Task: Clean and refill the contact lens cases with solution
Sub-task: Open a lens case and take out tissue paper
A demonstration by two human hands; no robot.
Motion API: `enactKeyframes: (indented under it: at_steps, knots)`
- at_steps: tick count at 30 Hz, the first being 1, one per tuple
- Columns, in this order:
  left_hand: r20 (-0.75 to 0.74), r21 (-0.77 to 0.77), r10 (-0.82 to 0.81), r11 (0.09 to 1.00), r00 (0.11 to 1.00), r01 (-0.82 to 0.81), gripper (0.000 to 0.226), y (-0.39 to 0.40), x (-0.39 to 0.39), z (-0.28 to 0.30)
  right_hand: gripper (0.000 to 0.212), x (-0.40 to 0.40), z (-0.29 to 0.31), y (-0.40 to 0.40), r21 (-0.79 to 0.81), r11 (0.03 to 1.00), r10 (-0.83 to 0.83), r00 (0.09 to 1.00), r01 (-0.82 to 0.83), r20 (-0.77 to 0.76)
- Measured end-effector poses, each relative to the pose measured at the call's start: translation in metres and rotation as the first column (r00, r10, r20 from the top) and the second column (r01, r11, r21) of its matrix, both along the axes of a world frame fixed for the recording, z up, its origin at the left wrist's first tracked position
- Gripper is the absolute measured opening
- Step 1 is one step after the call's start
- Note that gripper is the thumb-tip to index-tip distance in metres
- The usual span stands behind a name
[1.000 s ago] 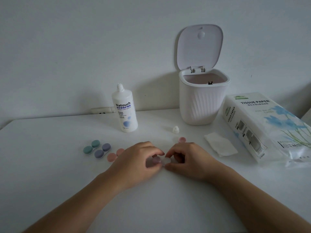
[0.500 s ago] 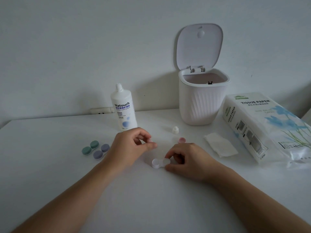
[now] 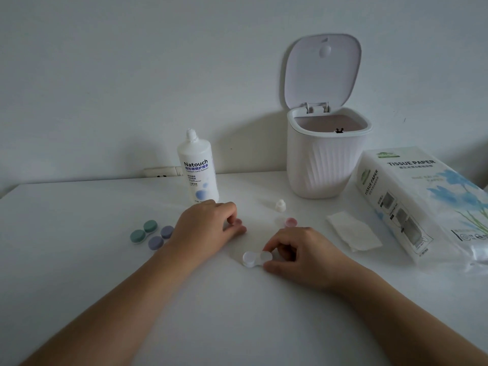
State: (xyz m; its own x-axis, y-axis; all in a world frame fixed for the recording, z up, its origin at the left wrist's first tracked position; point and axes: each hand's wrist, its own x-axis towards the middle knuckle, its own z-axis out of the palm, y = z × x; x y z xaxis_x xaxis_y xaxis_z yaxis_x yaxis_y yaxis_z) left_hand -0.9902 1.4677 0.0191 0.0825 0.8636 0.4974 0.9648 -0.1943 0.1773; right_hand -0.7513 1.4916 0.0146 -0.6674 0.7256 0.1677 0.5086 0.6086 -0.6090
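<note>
A white table [image 3: 79,260] is seen against a pale wall, and every position below is given relative to the solution bottle [image 3: 198,167], which stands upright and uncapped near the table's far edge. The tissue paper pack [image 3: 422,202] is laid far to the right of the bottle, at the table's right side. A ribbed white bin [image 3: 324,165] with its lid raised is stood to the right of the bottle, between it and the pack. A folded tissue [image 3: 353,235] is laid to the right of and nearer than the bottle, just beside the pack. The left hand [image 3: 206,225] is held directly in front of the bottle, fingers curled, with a pink cap [image 3: 238,222] pinched at the fingertips. The right hand [image 3: 298,252] is rested on the table nearer and to the right of the bottle; the right end of a white lens case [image 3: 256,258] is pinched between thumb and fingers, both wells uncovered. A green lens case [image 3: 144,231] and a purple lens case [image 3: 161,237], both capped, are laid side by side to the left of and nearer than the bottle. The bottle's white cap [image 3: 280,206] is stood to the right of the bottle, and a second pink cap [image 3: 291,222] is laid just in front of that.
</note>
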Motion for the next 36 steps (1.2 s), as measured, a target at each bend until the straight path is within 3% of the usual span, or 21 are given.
enactKeyframes:
  at_steps: [5, 8, 9, 12, 16, 20, 25, 29, 32, 36]
  knots:
    - [-0.014, 0.053, -0.002, 0.999, 1.0, 0.002, 0.028, -0.001, -0.001, 0.0, 0.02, 0.0, -0.001, 0.0, 0.004, 1.0, 0.004, 1.0, -0.004, -0.019]
    - [-0.025, 0.082, -0.099, 0.992, 0.995, 0.101, 0.014, -0.012, -0.002, 0.004, 0.019, 0.0, -0.002, -0.001, 0.008, 1.0, 0.005, 0.999, -0.005, -0.037]
    - [0.02, 0.051, -0.161, 0.986, 0.987, 0.159, 0.011, -0.018, -0.003, 0.006, 0.018, 0.0, -0.002, -0.001, 0.012, 1.0, 0.004, 0.999, -0.004, -0.04]
    - [0.205, -0.155, -0.246, 0.948, 0.948, 0.279, 0.034, -0.039, -0.003, 0.007, 0.018, 0.0, -0.001, 0.0, 0.024, 1.0, 0.001, 0.999, 0.0, -0.043]
    - [0.161, -0.359, -0.164, 0.909, 0.973, 0.212, 0.057, -0.051, -0.002, 0.001, 0.018, 0.0, 0.0, -0.001, 0.04, 0.999, 0.007, 0.999, -0.005, -0.045]
    - [0.157, -0.328, -0.131, 0.928, 0.979, 0.177, 0.041, -0.048, 0.003, -0.003, 0.017, 0.0, 0.001, -0.002, 0.046, 0.999, 0.012, 0.999, -0.01, -0.052]
    - [0.252, -0.304, -0.129, 0.931, 0.959, 0.205, 0.03, -0.047, 0.007, -0.008, 0.018, -0.001, 0.002, -0.003, 0.055, 0.998, 0.005, 0.999, -0.002, -0.047]
    - [0.268, -0.294, -0.14, 0.93, 0.953, 0.219, 0.033, -0.046, 0.006, -0.01, 0.024, 0.0, 0.003, -0.005, 0.044, 0.999, -0.006, 0.999, 0.008, -0.048]
    - [0.282, -0.289, -0.128, 0.933, 0.951, 0.212, 0.035, -0.045, 0.005, -0.013, 0.027, 0.003, 0.007, -0.007, -0.038, 0.999, -0.034, 0.987, 0.028, -0.16]
    - [0.278, -0.306, -0.109, 0.932, 0.954, 0.196, 0.033, -0.045, 0.005, -0.013, 0.015, 0.017, 0.02, -0.003, 0.118, 0.975, -0.163, 0.969, 0.187, -0.188]
